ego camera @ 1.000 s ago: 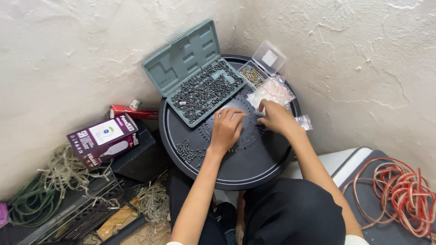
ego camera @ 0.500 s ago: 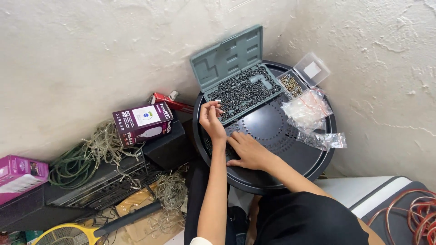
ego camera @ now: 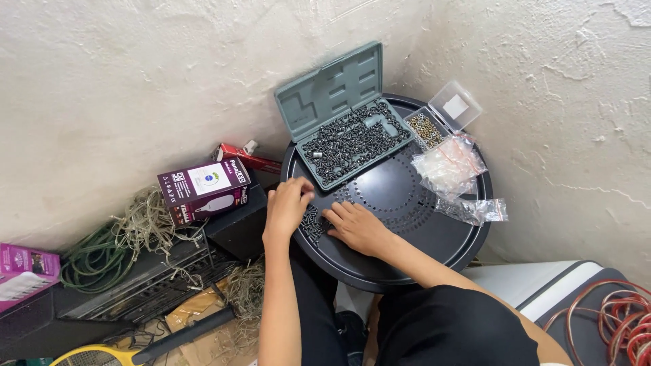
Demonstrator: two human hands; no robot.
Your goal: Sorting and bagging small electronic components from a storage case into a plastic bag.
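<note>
From the head camera, both hands work a small heap of dark screws [ego camera: 313, 220] lying loose at the left front of a round black tray [ego camera: 434, 247]. The left hand [ego camera: 286, 205] rests palm down at the tray's left rim with its fingers curled lightly over the heap; whether anything is pinched under them cannot be told. The right hand [ego camera: 357, 227] lies flat just beside it, fingers spread and pointing left, fingertips touching the screws, and seems to grip nothing. These screws look short, hard and metallic, so each is likely light and stiff, apt to roll or slide on the smooth tray; they would be best pinched singly between fingertip and thumb or swept together with flat fingers. They are dark grey to black with a dull sheen, too small to show heads or threads. Behind the hands an open grey-green case [ego camera: 342, 125] holds many more of the same, its lid leaning toward the wall. A small clear box [ego camera: 441, 116] and clear plastic bags [ego camera: 451, 166] sit at the tray's right side, well apart from the hands.
</note>
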